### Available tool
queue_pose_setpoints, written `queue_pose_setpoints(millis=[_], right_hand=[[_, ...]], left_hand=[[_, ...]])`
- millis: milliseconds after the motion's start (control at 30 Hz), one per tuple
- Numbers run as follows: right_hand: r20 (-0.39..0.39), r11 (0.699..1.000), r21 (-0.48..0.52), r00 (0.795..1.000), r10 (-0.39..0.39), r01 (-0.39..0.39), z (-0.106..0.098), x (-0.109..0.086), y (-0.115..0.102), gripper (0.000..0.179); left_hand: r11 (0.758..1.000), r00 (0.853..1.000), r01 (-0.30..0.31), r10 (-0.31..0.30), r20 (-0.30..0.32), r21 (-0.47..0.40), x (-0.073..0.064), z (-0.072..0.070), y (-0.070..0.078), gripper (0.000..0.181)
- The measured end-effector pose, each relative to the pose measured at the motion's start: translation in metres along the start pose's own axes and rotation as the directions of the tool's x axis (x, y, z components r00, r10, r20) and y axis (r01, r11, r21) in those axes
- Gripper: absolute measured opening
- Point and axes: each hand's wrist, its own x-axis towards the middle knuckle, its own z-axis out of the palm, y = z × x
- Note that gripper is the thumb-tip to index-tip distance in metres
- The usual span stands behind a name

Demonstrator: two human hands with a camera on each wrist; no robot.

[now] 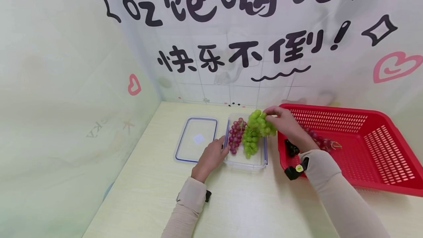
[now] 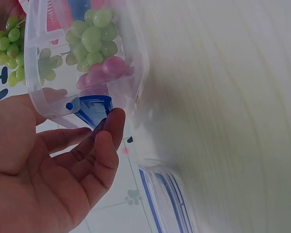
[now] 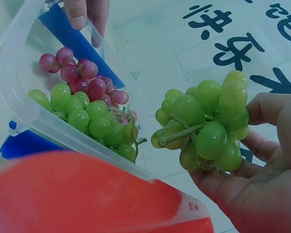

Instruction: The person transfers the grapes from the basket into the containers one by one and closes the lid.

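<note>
My right hand (image 1: 285,121) holds a bunch of green grapes (image 3: 203,121) by its side, fingers curled against it, with the cut stem showing. The bunch hangs over the right part of a clear plastic container (image 1: 246,165) with blue clips. Inside lie a bunch of red grapes (image 1: 235,135) on the left and another green bunch (image 1: 250,144) beside it. At the container's left wall, my left hand (image 1: 213,154) grips the rim, thumb over the edge and fingers by the blue clip (image 2: 94,108).
A red plastic basket (image 1: 367,120) stands close to the container's right, with more red grapes (image 1: 322,141) in it. The clear lid (image 1: 190,139) with a blue seal lies flat on the table (image 1: 138,194) at left. A printed wall (image 1: 211,94) closes off the back.
</note>
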Motion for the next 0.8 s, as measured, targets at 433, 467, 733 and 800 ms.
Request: queue_pose_setpoints(millis=[433, 467, 733, 800], right_hand=[[0.03, 1.0, -0.012, 0.999, -0.012, 0.012, 0.01, 0.001, 0.008, 0.03], [0.033, 1.0, -0.008, 0.999, -0.009, 0.009, 0.011, 0.001, 0.008, 0.03], [0.051, 1.0, 0.011, 0.999, 0.018, -0.018, 0.016, 0.001, 0.009, 0.029], [0.056, 1.0, 0.004, 0.998, 0.011, -0.011, 0.017, 0.0, 0.009, 0.029]], left_hand=[[1.0, 1.0, -0.009, 0.009, -0.008, 0.016, 0.0, 0.001, 0.0, 0.055], [1.0, 1.0, -0.008, 0.008, -0.008, 0.018, 0.0, 0.001, 0.0, 0.055], [1.0, 1.0, -0.01, 0.01, -0.009, 0.017, 0.0, 0.001, -0.001, 0.055], [1.0, 1.0, -0.012, 0.012, -0.01, 0.021, 0.0, 0.002, -0.001, 0.055]])
